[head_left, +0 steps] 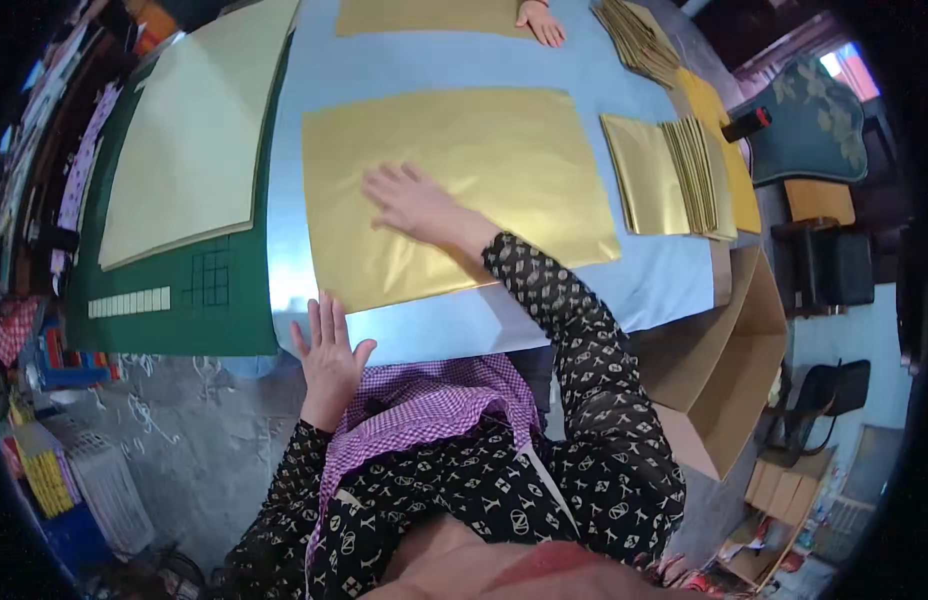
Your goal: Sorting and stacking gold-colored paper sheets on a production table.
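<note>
On gold sheet: right hand (spread flat).

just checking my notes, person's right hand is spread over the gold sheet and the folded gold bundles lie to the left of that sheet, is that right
Not quite: the folded gold bundles lie to the right of that gold sheet, not the left, as the head view shows. The right hand is indeed spread over it.

A small workshop, it seems: the counter carries cream sheets at left, folded gold sheets at right, above a scrap-littered grey floor.
</note>
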Available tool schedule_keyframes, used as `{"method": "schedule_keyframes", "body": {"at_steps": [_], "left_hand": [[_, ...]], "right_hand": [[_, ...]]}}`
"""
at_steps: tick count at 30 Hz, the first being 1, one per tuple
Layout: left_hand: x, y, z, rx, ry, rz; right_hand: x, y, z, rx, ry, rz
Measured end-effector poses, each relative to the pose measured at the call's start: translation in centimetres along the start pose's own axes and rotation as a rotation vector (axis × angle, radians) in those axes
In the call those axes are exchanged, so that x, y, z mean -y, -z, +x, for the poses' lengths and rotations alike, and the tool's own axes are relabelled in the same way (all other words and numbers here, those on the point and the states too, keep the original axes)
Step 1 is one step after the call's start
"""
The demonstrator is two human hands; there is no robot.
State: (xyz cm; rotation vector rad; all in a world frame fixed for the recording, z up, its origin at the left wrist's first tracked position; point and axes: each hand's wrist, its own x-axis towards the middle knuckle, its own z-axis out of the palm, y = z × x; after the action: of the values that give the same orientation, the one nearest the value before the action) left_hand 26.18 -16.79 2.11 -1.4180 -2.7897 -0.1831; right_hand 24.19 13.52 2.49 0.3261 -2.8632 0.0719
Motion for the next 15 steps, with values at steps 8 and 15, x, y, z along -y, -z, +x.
{"method": "schedule_keyframes", "body": {"at_steps": [8, 15], "left_hand": [[-0.6, 0.9, 1.2, 0.113, 0.059, 0.003], [-0.3, 0.9, 0.8, 0.127, 0.055, 0.047]], "right_hand": [[-15.6, -0.7, -3.9, -0.117, -0.652, 0.073], [-23.9, -0.3, -9.8, -0.223, -0.881, -0.143]]}}
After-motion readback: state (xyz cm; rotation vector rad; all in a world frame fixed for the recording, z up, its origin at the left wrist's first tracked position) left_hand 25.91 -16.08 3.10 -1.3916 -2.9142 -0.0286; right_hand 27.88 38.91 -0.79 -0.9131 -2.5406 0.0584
